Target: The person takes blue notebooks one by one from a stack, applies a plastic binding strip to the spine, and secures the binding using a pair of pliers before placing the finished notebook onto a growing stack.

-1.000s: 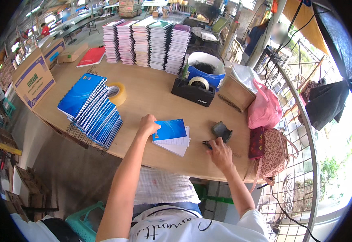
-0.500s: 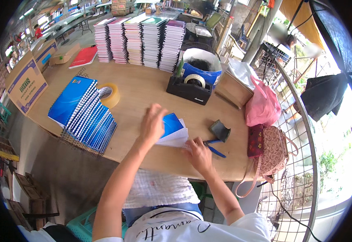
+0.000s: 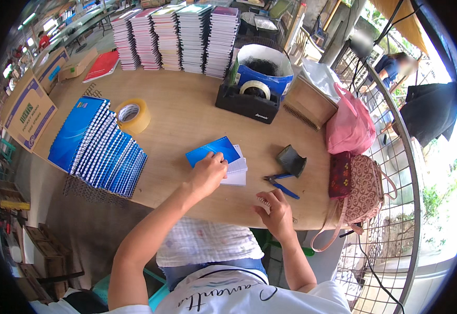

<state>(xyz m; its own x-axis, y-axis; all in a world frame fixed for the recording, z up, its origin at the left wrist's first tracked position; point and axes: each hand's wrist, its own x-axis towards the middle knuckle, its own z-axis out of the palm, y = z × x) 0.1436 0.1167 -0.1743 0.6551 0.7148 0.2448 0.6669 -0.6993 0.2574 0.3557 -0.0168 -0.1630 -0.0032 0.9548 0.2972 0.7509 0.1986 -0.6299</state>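
Cardboard box (image 3: 27, 112): brown, printed, tilted at the table's far left edge.
Blue notebooks (image 3: 98, 147): a fanned row of spiral-bound books with glossy blue covers and white page edges, lying on the left of my wooden table (image 3: 186, 118).
Yellow tape roll (image 3: 132, 115): a thick ring lying flat, just beside the top of that row.
Notebook stacks (image 3: 176, 36): tall piles at the far edge, striped by their page edges.
My left hand (image 3: 207, 174): fingers curled, pressing down on the near edge of the blue-covered notebook (image 3: 215, 152); I cannot tell whether they pinch it.
Blue-covered notebook: thin, rectangular, near the table's front edge at the centre, lying on white pages (image 3: 236, 172) that stick out to its right.
Tape dispenser (image 3: 247, 102): black, blocky, holding a pale roll, behind the notebook.
My right hand (image 3: 276, 212): at the front edge, fingers bent around a thin coil binding (image 3: 264, 201), thumb tucked; the grip looks loose.
Blue-handled pliers (image 3: 280, 184): lying flat just beyond my right hand.
Dark angular tool (image 3: 291, 159): matte, wedge-shaped, next to the pliers.
Pink plastic bag (image 3: 350, 125): soft and crumpled, at the right edge.
Patterned handbag (image 3: 364, 191): pink weave, hanging by the wire mesh.
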